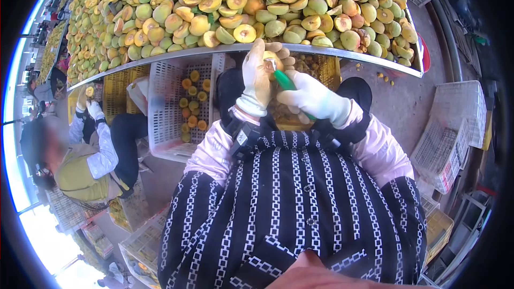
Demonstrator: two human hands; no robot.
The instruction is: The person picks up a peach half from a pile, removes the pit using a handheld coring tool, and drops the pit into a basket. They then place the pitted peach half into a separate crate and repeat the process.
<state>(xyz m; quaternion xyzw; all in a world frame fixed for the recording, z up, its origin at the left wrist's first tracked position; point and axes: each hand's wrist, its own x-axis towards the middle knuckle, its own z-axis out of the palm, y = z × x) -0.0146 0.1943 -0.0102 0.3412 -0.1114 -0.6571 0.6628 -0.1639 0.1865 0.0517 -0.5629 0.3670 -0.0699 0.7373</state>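
The broad table [214,50], heaped with fruit [241,10], dwarfs everything here. Below its near edge sits a white crate [159,96] holding cut pieces [193,105]. Right by that edge, the gloved right hand [316,96] is wrapped around a green-handled tool [284,80], and the gloved left hand [257,77] grasps a fruit half [269,66] under its tip. The half looks light, its flesh probably soft, slippery and easily bruised; the skin side seems the surest hold.
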